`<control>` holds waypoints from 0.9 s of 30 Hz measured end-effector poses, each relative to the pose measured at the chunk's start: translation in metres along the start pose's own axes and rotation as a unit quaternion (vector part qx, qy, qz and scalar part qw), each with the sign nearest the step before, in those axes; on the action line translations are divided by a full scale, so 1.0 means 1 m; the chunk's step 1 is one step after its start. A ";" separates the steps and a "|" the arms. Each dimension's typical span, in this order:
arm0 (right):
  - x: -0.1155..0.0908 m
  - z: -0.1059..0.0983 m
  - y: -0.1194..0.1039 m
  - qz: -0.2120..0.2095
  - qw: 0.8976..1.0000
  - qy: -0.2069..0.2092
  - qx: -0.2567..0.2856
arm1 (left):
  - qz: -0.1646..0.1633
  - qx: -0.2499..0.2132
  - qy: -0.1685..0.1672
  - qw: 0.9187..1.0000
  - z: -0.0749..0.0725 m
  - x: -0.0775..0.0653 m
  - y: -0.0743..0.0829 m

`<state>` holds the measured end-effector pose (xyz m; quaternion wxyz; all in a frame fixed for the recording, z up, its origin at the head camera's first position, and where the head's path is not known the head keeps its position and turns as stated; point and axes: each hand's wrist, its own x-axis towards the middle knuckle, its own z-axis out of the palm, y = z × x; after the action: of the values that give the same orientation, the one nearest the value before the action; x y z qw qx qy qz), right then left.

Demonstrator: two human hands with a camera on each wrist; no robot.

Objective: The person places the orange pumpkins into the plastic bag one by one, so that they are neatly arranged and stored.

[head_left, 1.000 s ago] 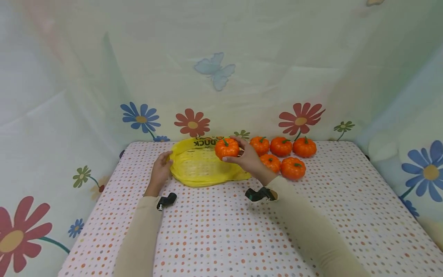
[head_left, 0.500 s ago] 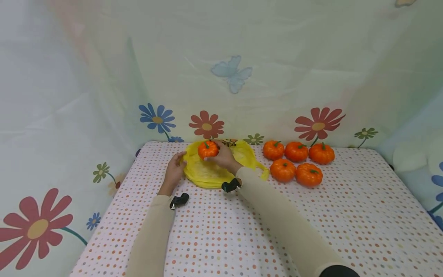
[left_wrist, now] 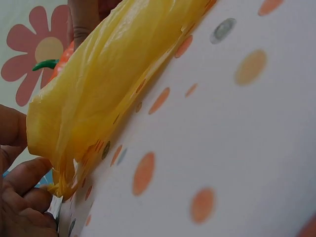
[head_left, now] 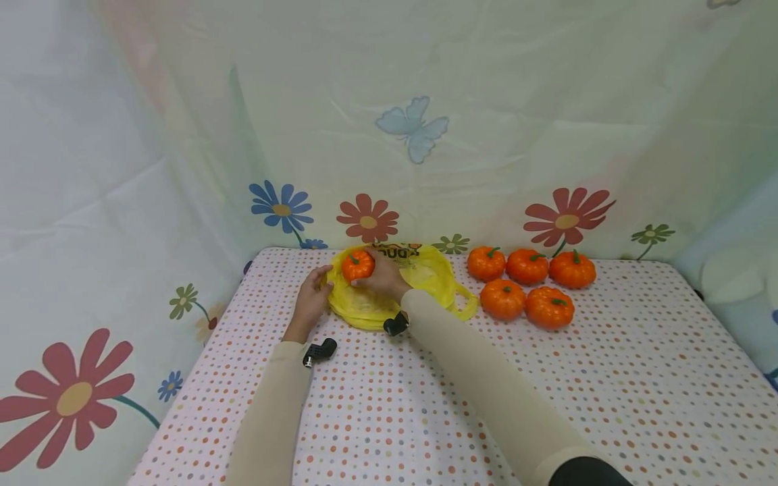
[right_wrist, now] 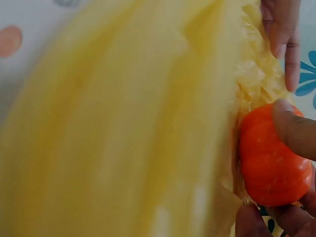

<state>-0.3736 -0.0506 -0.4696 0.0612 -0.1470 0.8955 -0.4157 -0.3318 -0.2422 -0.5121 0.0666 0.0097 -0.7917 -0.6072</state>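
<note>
A yellow plastic bag (head_left: 419, 273) lies with its mouth spread near the table's back edge, dark lettering on its far side. My left hand (head_left: 313, 297) is at the bag's left rim; in the left wrist view its curled fingers (left_wrist: 29, 175) hold the gathered edge, though the exact contact is partly hidden. My right hand (head_left: 383, 273) grips a small orange pumpkin (head_left: 357, 265) with a green stem over the bag's left part. Up close, the right wrist view has thumb and fingers around that pumpkin (right_wrist: 271, 158), beside the crinkled plastic.
Several more orange pumpkins (head_left: 527, 266) sit in two rows right of the bag, close to its loose handle (head_left: 468, 304). A polka-dot cloth covers the table (head_left: 377, 405). Behind it hangs a flowered curtain (head_left: 486, 148).
My right hand has carried the pumpkin leftward from the bag's right part to its left part, and lowered it slightly. My left hand stays at the bag's left rim. The head view has shifted.
</note>
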 end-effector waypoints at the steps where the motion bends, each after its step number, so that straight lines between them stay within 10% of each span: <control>1: 0.001 0.001 0.000 0.004 1.000 0.002 -0.004 | 0.000 -0.002 -0.001 1.000 0.000 0.000 0.000; 27: -0.010 -0.019 -0.012 0.019 0.998 -0.046 -0.041 | -0.008 0.041 0.002 0.999 0.002 -0.002 0.003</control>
<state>-0.3663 -0.0413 -0.4486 0.1043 -0.1513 0.9107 -0.3700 -0.3293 -0.2396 -0.5098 0.0629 0.0205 -0.8154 -0.5751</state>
